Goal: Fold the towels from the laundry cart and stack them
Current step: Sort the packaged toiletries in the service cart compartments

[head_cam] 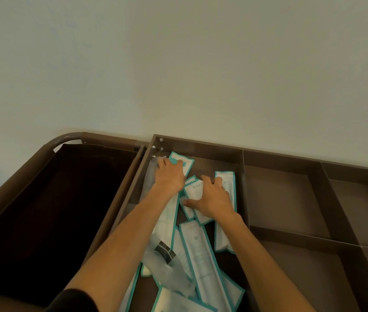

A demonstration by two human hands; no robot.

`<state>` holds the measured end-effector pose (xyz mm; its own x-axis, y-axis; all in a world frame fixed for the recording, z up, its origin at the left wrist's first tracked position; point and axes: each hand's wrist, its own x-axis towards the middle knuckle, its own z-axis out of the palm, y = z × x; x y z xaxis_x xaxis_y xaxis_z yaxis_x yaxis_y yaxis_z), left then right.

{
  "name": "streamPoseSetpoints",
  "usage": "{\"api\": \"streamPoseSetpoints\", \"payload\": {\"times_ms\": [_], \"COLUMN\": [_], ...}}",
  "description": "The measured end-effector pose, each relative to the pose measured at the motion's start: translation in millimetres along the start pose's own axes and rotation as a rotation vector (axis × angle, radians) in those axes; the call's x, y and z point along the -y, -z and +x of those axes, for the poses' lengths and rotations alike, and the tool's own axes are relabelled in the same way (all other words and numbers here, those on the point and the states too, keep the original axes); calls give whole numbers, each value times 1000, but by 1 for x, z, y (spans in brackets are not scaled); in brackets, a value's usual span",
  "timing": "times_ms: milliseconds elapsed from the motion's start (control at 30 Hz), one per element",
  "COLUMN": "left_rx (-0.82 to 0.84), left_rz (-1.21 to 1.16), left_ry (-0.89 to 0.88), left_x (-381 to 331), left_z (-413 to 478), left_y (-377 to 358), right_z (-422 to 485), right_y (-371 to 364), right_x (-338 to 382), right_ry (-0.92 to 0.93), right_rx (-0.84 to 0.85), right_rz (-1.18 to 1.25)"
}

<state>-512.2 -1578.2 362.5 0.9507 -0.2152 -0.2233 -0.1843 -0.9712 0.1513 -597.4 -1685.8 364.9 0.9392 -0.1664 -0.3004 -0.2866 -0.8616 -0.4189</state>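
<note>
No towel shows in the head view. Both hands are inside the left compartment of a brown cart tray (243,176), which holds several long white packets with teal edges (198,251). My left hand (170,176) reaches into the far corner, its fingers curled over the end of one packet (186,162). Just to its right, my right hand (212,199) has fingers curled over a small bunch of packets (193,191), with the thumb pressed against their near side. A translucent sleeve with a black band (165,253) lies among the packets under my forearms.
The cart's dark, deep laundry bin (54,210) with a rounded brown rail (65,137) is at the left. To the right, brown dividers (327,199) split the tray into several compartments. A pale wall (201,64) stands right behind the cart.
</note>
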Motion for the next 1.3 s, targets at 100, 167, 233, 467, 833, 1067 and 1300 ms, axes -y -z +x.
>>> {"api": "streamPoseSetpoints", "payload": {"times_ms": [100, 167, 233, 467, 833, 1067, 1300], "left_rx": [62, 52, -19, -405, -300, -119, -49], "left_rz": [-24, -59, -144, -351, -648, -963, -1066], "left_ry": [-2, 21, 39, -62, 31, -49, -101], "left_x": [-1, -2, -2, -6, 17, 20, 43], "left_z": [2, 3, 2, -8, -58, -111, -140], "left_y": [1, 2, 5, 20, 18, 14, -3], "right_z": [-4, -6, -8, -17, -33, -48, -76], "right_y": [0, 2, 4, 14, 19, 2, -10], "right_x": [-4, -5, -7, -11, -8, 2, 15], "right_ry": [-7, -4, -9, -31, -12, 84, 188], "right_rx": [42, 60, 53, -199, -289, -203, -233], "right_rz": [105, 197, 281, 445, 767, 817, 593]}}
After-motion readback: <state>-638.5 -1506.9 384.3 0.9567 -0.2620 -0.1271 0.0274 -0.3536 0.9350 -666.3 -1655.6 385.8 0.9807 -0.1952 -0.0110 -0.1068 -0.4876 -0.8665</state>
